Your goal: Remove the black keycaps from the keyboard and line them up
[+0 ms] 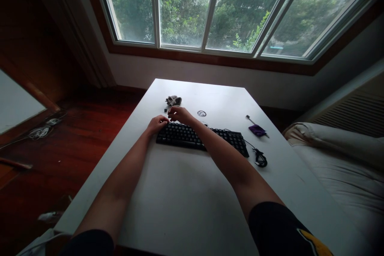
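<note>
A black keyboard [180, 138] lies across the white table, partly covered by my right forearm. My left hand [157, 124] rests at its far left corner with the fingers curled against that edge. Just above the same corner is my right hand [179, 115], its fingers bent into a pinch. Whatever is between those fingertips is too small to make out. A small black piece, like a keycap [165, 110], sits on the table beyond my hands. Behind it lies a crumpled grey cloth [173, 101].
A flat round item [201, 113] lies behind the keyboard. To the right are a small brush [251, 120], a purple cloth [257, 130] and the coiled black cable [260, 158]. A pale sofa [324, 160] borders the right side; windows [186, 12] stand ahead.
</note>
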Available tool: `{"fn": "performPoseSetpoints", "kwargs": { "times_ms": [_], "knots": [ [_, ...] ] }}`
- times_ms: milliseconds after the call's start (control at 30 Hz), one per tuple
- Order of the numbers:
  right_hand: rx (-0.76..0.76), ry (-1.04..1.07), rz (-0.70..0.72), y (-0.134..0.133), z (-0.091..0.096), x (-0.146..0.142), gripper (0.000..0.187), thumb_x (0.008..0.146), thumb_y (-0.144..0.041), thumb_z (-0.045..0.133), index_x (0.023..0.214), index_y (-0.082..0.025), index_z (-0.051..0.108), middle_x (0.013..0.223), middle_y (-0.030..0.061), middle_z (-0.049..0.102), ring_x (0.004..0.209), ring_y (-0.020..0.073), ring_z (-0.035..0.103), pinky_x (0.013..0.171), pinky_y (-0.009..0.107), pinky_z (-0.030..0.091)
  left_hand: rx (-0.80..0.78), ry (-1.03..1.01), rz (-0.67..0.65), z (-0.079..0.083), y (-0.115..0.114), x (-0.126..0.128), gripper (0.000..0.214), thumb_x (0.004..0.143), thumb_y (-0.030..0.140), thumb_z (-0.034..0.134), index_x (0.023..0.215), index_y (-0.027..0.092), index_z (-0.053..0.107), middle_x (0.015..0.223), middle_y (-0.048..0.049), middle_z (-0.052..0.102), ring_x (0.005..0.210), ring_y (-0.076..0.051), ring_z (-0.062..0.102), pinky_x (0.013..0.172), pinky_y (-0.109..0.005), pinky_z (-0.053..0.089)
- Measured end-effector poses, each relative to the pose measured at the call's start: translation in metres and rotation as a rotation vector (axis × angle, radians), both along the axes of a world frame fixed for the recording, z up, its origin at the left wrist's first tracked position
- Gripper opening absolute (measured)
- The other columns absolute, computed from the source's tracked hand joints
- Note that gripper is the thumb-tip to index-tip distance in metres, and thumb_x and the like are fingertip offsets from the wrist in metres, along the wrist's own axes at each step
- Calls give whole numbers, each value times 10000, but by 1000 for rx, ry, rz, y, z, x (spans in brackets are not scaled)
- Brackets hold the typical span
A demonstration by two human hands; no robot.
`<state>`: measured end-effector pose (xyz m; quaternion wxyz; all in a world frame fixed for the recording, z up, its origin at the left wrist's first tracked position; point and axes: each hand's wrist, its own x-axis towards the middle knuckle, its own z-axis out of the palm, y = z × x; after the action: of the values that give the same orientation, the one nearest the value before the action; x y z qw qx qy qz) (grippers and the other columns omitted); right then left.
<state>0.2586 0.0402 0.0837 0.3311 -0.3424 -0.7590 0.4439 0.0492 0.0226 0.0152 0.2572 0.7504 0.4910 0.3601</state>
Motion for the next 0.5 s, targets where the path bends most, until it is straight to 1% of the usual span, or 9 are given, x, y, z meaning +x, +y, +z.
{"fn": "performPoseSetpoints", "kwargs": {
  "times_ms": [100, 167, 233, 267, 333, 400, 467, 500],
  "knots": [
    [69, -95, -103, -9, 5, -2, 58, 866, -220, 673, 907, -191, 643, 808, 8, 704, 612, 136, 697, 572, 224, 514, 6, 7, -12, 0, 0, 0, 239, 830, 285, 597, 947, 208, 790, 1000, -31, 732, 788, -162, 621, 753, -284, 509],
    [176, -190, -189, -19, 9, -6, 43, 870, -214, 669, 911, -207, 656, 816, 9, 716, 641, 148, 700, 621, 243, 517, 8, 5, -14, 0, 0, 0, 238, 827, 289, 605, 953, 205, 788, 998, -31, 734, 793, -164, 624, 763, -288, 509],
    [288, -267, -301, -28, 12, -12, 40, 865, -202, 672, 901, -218, 664, 831, 19, 729, 719, 178, 709, 688, 271, 521, 7, 0, -13, 0, 0, 0, 236, 824, 296, 615, 958, 201, 784, 997, -32, 739, 797, -168, 630, 775, -294, 511],
    [318, -290, -348, -32, 13, -15, 42, 866, -197, 669, 900, -222, 666, 834, 23, 733, 746, 190, 711, 713, 283, 521, 5, 0, -11, 0, 0, 0, 235, 822, 299, 620, 960, 200, 783, 997, -32, 742, 795, -169, 631, 779, -296, 513],
    [328, -298, -419, -36, 13, -19, 46, 880, -193, 650, 909, -227, 664, 840, 28, 738, 755, 199, 712, 735, 295, 522, 2, 1, -8, 0, 0, 0, 238, 823, 303, 625, 968, 203, 783, 1004, -31, 745, 794, -169, 633, 785, -299, 518],
    [285, -272, -456, -35, 11, -19, 44, 899, -198, 629, 922, -225, 655, 836, 27, 735, 719, 191, 712, 725, 294, 528, 2, 3, -10, -1, 0, 0, 244, 828, 305, 624, 984, 210, 785, 1015, -31, 746, 801, -169, 636, 788, -297, 523],
    [233, -247, -444, -31, 10, -18, 29, 901, -203, 629, 918, -221, 642, 818, 20, 724, 685, 181, 713, 699, 287, 536, 5, 2, -13, -1, 1, 0, 248, 832, 305, 622, 994, 215, 787, 1019, -32, 744, 812, -171, 639, 787, -295, 525],
    [213, -238, -410, -27, 10, -16, 25, 896, -202, 635, 913, -219, 638, 809, 15, 718, 671, 175, 713, 686, 283, 540, 6, 0, -13, -2, 1, 0, 249, 832, 304, 622, 997, 217, 788, 1019, -33, 743, 817, -173, 640, 786, -295, 525]
  ]
}}
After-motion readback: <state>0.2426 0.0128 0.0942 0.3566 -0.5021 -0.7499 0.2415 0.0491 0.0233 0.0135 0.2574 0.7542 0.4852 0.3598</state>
